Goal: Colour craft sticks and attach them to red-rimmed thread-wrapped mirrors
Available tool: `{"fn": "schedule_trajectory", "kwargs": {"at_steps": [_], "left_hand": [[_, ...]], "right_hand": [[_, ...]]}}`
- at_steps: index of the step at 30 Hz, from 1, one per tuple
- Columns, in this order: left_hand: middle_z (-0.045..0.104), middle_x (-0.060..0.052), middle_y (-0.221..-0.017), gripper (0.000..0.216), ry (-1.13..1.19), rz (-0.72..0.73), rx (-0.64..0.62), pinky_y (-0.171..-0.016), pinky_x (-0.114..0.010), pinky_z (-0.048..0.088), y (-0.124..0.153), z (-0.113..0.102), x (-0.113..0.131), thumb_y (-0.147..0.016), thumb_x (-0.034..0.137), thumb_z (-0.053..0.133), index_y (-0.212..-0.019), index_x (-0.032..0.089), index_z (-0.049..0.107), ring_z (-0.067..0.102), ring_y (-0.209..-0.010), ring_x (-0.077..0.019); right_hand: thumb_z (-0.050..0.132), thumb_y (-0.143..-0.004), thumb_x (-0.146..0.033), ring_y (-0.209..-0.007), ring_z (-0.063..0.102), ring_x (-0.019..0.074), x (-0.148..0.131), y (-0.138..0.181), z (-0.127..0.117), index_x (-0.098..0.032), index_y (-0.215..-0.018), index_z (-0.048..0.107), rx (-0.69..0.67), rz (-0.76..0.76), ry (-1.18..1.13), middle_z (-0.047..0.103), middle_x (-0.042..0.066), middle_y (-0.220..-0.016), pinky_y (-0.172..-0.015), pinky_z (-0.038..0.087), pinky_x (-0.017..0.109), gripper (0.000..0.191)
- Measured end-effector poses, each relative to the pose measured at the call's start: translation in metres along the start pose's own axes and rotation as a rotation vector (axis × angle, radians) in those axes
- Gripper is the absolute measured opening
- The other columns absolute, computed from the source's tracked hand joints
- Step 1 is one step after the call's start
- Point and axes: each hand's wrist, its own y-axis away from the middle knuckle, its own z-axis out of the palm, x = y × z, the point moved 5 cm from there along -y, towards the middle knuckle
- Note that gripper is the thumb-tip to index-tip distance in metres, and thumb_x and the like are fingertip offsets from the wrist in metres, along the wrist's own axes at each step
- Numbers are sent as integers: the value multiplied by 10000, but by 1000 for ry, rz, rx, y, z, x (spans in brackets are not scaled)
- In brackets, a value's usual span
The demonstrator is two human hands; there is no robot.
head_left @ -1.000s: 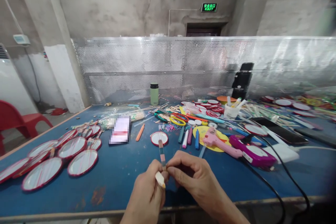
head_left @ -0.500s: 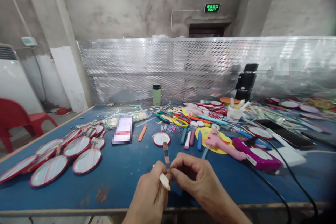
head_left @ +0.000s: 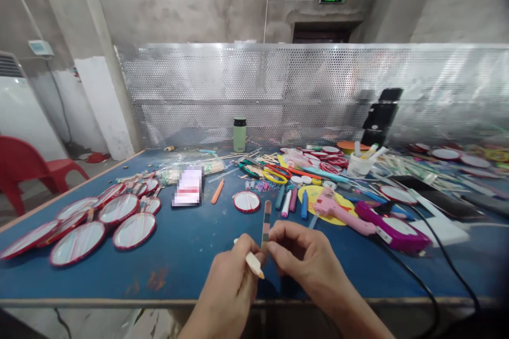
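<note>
My left hand (head_left: 230, 283) is closed around a white marker (head_left: 253, 263), whose pale orange tip points down to the right. A flat wooden craft stick (head_left: 266, 222) with brown, dark and pinkish bands stands almost upright between my hands. The thumb and forefinger of my right hand (head_left: 308, 257) pinch its lower part. My left fingers are close to the stick's lower end; whether they also grip it is hidden. Just beyond lies a small round mirror (head_left: 246, 202) with a red rim, apart from the stick.
Red-rimmed round discs (head_left: 77, 243) with sticks cluster at left, near a phone (head_left: 188, 186). An orange marker (head_left: 218, 192), several capped markers (head_left: 304, 205), a pink glue gun (head_left: 344, 214) and a purple device (head_left: 405, 230) with cables lie ahead and right. A green flask (head_left: 239, 136) stands behind.
The craft stick has shifted right and tilted more upright, so it no longer overlaps the small mirror. Both hands have moved slightly right with it, and the camera view has tipped down a little.
</note>
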Motion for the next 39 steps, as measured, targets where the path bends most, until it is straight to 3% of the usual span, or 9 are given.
{"fn": "schedule_trajectory", "kwargs": {"at_steps": [4,17,27,39], "left_hand": [[371,88,-565,230,-10,-10,-25,-517,-240,272,2,2,-2,-1015,334,335,-812,245,400,322,-500,-121],[378,84,-600,200,-41,19,-20,-556,-240,282,2,0,2,-981,222,368,-782,243,381,324,-535,-120],[387,74,-635,217,-13,39,3,-534,-239,263,1,1,1,-1001,276,346,-787,244,371,298,-549,-121],[409,69,-623,235,6,27,36,-525,-232,272,1,-1,2,-1000,305,358,-776,241,384,318,-550,-120]], "right_hand": [[679,-786,-377,-484,473,74,-1,-2,-2,-160,-768,606,48,28,-58,584,-24,-601,-483,384,201,230],[710,-800,-446,-472,475,60,-2,-2,2,-152,-784,634,-8,34,-117,583,-32,-619,-467,401,190,305],[624,-908,-441,-503,486,68,-5,1,5,-159,-771,616,-27,-10,18,611,-20,-644,-481,386,190,314],[628,-901,-428,-534,483,86,-4,3,4,-171,-785,626,-11,-19,31,618,-14,-668,-508,398,204,282]]}}
